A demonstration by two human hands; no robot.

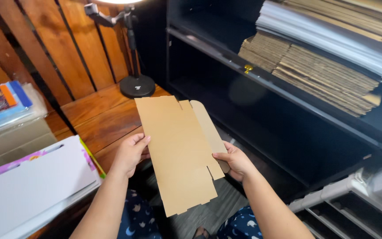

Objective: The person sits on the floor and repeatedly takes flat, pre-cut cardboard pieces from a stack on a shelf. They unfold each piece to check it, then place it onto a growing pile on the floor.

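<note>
I hold a flat cardboard blank (180, 152) in front of me, above my lap, beside the wooden table (107, 117). My left hand (130, 154) grips its left edge, thumb on the face and fingers behind. My right hand (235, 161) pinches the right edge near the rounded flap (208, 128), thumb on top.

Risks from this position:
- The blank is thin and held only at two edges. Uneven pull from either hand could bend it off its score lines, I judge.
- The lower end hangs free below both grips. It could catch on my knees and crease.
- The flap juts out past my right thumb. Pressure there may tear it at the slot.
- The lamp base (137, 86) and the white folder (36, 181) stand near. A wide swing of the blank could strike them.
</note>
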